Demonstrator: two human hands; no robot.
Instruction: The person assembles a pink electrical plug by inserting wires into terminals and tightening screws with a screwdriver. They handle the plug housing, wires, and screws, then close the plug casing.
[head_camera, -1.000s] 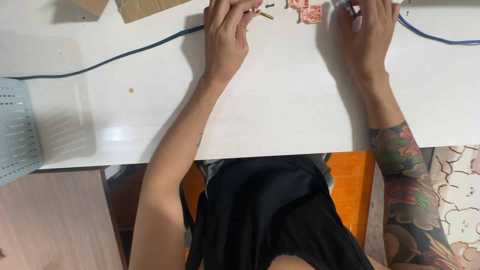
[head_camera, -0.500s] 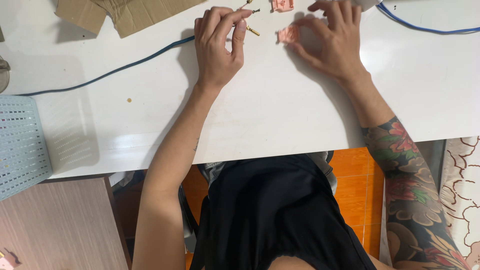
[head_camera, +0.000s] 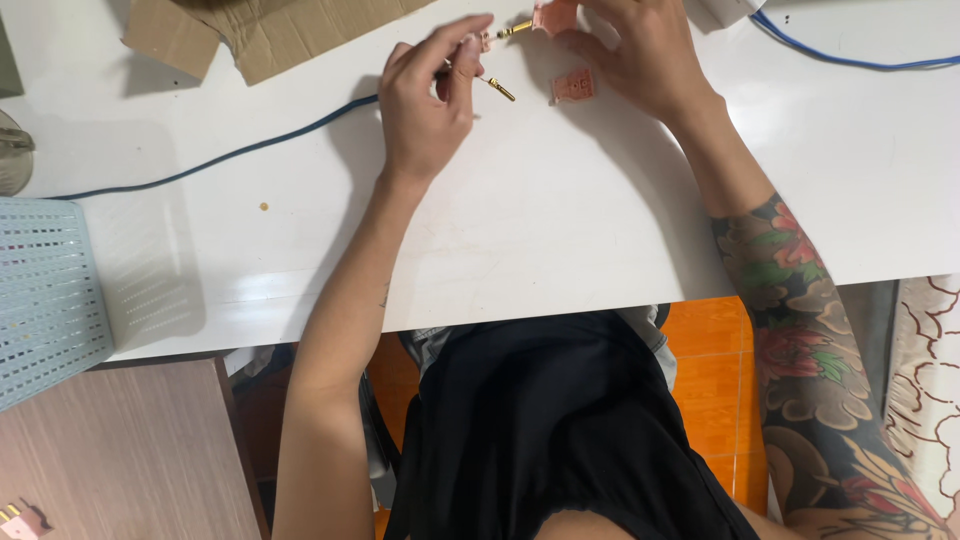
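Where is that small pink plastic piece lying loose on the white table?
In the head view, the small pink plastic piece lies near the far edge of the white table, just under the right hand and right of the left hand.

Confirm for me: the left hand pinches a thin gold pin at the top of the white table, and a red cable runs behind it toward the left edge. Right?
Not quite. The head view shows the cable is dark blue, not red. The rest holds: the left hand pinches a thin gold pin over the white table, and the cable runs toward the left edge.
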